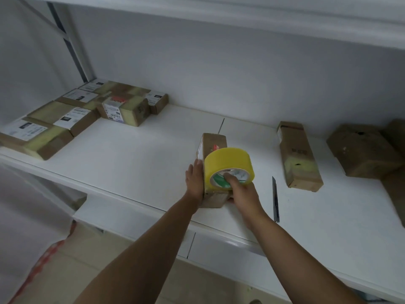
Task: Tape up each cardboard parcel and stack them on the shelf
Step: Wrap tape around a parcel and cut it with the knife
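**Colours and patterns on the shelf**

Tape roll point(228, 166) was bright yellow, with a green-and-white printed core. Parcel point(213, 145) under it was brown cardboard, with a small red mark on top and a white label on its left side. Shelf point(135, 159) was plain white; back wall point(219, 69) pale grey-white. Taped parcels point(72, 115) at 10 o'clock were brown with pale yellow-green tape bands and white labels printed in black; one carried a red sticker point(117, 99). Long parcel point(299, 155) at 2 o'clock was brown with a yellowish tape band. Parcel at 3 o'clock point(361, 150) was plain brown, speckled. Knife point(275, 199) was dark grey-blue. Floor at 7 o'clock showed a red strip point(43, 260).
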Tool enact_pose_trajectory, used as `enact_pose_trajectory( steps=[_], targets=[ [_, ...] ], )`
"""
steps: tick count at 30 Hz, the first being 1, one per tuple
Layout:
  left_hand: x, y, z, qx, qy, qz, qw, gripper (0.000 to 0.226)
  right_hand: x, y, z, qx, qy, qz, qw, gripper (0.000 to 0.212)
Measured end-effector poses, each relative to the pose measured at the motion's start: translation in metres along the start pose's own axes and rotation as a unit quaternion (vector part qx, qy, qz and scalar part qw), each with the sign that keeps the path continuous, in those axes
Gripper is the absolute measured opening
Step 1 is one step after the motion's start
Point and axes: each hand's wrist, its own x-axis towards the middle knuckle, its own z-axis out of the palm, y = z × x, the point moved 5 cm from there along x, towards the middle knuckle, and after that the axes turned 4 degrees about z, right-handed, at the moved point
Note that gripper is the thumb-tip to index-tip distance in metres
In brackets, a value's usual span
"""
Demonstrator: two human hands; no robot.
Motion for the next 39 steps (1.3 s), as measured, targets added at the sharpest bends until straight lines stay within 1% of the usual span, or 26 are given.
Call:
enact_pose_trajectory(
  steps=[1, 2, 4, 5, 9, 11, 12, 14, 15, 16, 17, 19, 20, 21, 23, 26, 31, 34, 36, 39],
  targets=[
    [-0.010, 0.012, 0.003, 0.035, -0.002, 0.018, 0.999, 0.063, 0.001, -0.003, -0.003, -0.022, 0.013, 0.001, 1.000, 0.030],
    [-0.017, 0.023, 0.003, 0.070, 0.013, 0.043, 0.997, 0.058, 0.001, -0.005, -0.007, -0.031, 0.026, 0.004, 0.999, 0.040],
    [-0.019, 0.032, -0.001, 0.086, 0.049, 0.058, 0.993, 0.050, -0.001, -0.006, -0.009, -0.047, 0.040, 0.004, 0.998, 0.053],
    [-0.019, 0.037, -0.004, 0.077, 0.047, 0.066, 0.994, 0.046, -0.002, -0.006, -0.009, -0.052, 0.042, -0.002, 0.998, 0.052],
    [-0.033, 0.056, -0.006, 0.011, -0.006, 0.093, 0.996, 0.041, -0.003, 0.000, -0.011, -0.030, 0.053, -0.002, 0.998, 0.028],
    [-0.049, 0.064, -0.009, -0.021, -0.057, 0.146, 0.987, 0.047, -0.002, 0.001, -0.017, -0.006, 0.054, 0.003, 0.999, 0.027],
    [-0.055, 0.062, -0.008, -0.026, -0.103, 0.173, 0.979, 0.051, -0.001, 0.002, -0.020, -0.004, 0.054, 0.006, 0.999, 0.027],
    [-0.068, 0.062, -0.003, 0.003, -0.220, 0.214, 0.952, 0.055, -0.001, 0.001, -0.021, -0.007, 0.049, 0.005, 0.999, 0.026],
    [-0.072, 0.061, 0.000, 0.042, -0.257, 0.226, 0.939, 0.056, -0.002, 0.000, -0.021, -0.012, 0.047, 0.001, 0.999, 0.027],
    [-0.073, 0.061, 0.003, 0.063, -0.272, 0.231, 0.932, 0.058, -0.004, -0.002, -0.019, -0.016, 0.046, -0.001, 0.999, 0.030],
    [-0.070, 0.061, 0.003, 0.104, -0.250, 0.242, 0.932, 0.058, -0.006, -0.004, -0.017, -0.022, 0.045, -0.003, 0.999, 0.032],
    [-0.058, 0.062, 0.001, 0.184, -0.173, 0.289, 0.923, 0.060, -0.009, -0.008, -0.014, -0.056, 0.044, -0.011, 0.997, 0.028],
    [-0.051, 0.058, 0.000, 0.218, -0.146, 0.302, 0.917, 0.064, -0.010, -0.010, -0.012, -0.079, 0.043, -0.015, 0.996, 0.027],
    [-0.048, 0.053, -0.001, 0.230, -0.133, 0.296, 0.918, 0.069, -0.010, -0.012, -0.012, -0.099, 0.042, -0.020, 0.994, 0.027],
    [-0.048, 0.049, -0.001, 0.219, -0.128, 0.291, 0.923, 0.073, -0.011, -0.015, -0.013, -0.120, 0.038, -0.026, 0.992, 0.025],
    [-0.054, 0.048, -0.004, 0.242, -0.115, 0.296, 0.917, 0.077, -0.011, -0.019, -0.015, -0.164, 0.023, -0.035, 0.986, 0.027],
    [-0.057, 0.050, -0.008, 0.283, -0.110, 0.284, 0.909, 0.067, -0.011, -0.032, -0.024, -0.265, 0.022, -0.088, 0.960, 0.041],
    [-0.059, 0.053, -0.009, 0.306, -0.122, 0.304, 0.894, 0.071, -0.008, -0.036, -0.028, -0.287, 0.018, -0.099, 0.953, 0.042],
    [-0.061, 0.054, -0.010, 0.311, -0.123, 0.303, 0.892, 0.075, -0.008, -0.039, -0.028, -0.298, 0.017, -0.106, 0.948, 0.039],
    [-0.061, 0.054, -0.012, 0.319, -0.116, 0.302, 0.891, 0.070, -0.006, -0.038, -0.027, -0.303, 0.017, -0.113, 0.946, 0.039]
  ],
)
